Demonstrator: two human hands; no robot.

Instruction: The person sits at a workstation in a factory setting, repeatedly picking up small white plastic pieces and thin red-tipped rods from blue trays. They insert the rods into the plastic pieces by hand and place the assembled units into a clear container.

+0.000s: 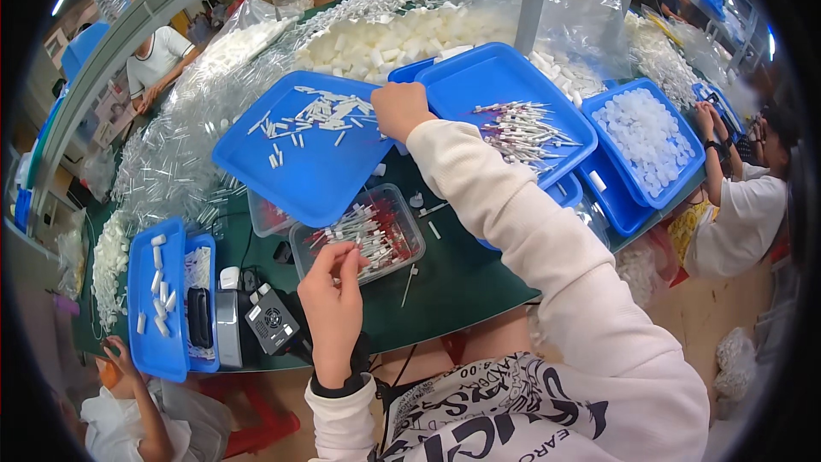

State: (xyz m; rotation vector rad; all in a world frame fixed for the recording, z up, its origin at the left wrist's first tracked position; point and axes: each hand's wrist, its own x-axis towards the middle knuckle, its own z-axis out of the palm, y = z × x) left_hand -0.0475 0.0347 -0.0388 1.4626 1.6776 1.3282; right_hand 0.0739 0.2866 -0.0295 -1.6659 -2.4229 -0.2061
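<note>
My left hand (332, 299) is just in front of a clear plastic box (416, 250) of thin red sticks with white parts. Its thumb and fingers are pinched together; what they hold, if anything, does not show. Farther off, my right hand (402, 109) is closed in a fist at the right rim of a blue tray (291, 184). Whether it grips that rim or a small part is hidden. Small white tubes (333, 111) lie scattered in this tray. To its right, another blue tray (453, 77) carries a heap of white-bodied sticks with thin tips (526, 133).
White cylinders lie in a blue tray (144, 291) at left, near a small black device (272, 321). Clear tubes (162, 167) and white pieces (385, 47) pile up behind. A tray of translucent caps (646, 141) stands at right. Co-workers sit around; a metal post (532, 8) rises at the back.
</note>
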